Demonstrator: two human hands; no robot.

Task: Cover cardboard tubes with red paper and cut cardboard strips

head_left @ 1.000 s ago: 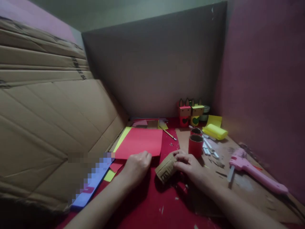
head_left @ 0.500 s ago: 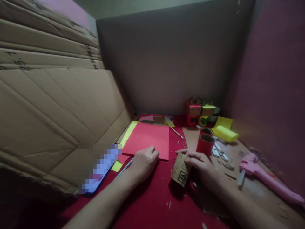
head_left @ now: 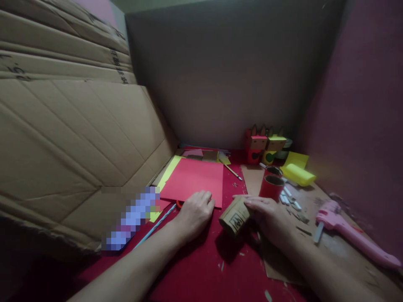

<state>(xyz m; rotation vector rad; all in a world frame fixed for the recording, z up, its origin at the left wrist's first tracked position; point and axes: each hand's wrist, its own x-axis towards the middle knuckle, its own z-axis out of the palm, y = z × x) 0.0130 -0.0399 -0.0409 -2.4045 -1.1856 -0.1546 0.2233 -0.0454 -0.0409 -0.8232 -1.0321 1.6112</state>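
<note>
A brown cardboard piece [head_left: 236, 216], bent into a short roll with black printing on its side, is tilted in my right hand [head_left: 267, 216]. The fingers lie over its far upper edge. My left hand [head_left: 195, 214] rests on the red cloth at the near edge of a red paper sheet [head_left: 198, 180]. Its fingers are curled and close together, and what they hold, if anything, is hidden. A small red curved handle [head_left: 179, 204] shows beside this hand. A light blue striped stick [head_left: 155, 226] lies left of the wrist.
Two red tubes [head_left: 271, 188] stand beyond my right hand. A pink glue gun [head_left: 349, 230], white sticks [head_left: 286, 197] and a yellow roll [head_left: 299, 175] lie at right. Two cardboard animal figures [head_left: 256, 147] stand behind; a pencil [head_left: 233, 172] lies mid-table. A large cardboard sheet [head_left: 78, 147] leans left.
The cardboard piece has turned in my right hand, its near end swinging left and up. My left hand has shifted slightly right, and the red handle now shows beside it.
</note>
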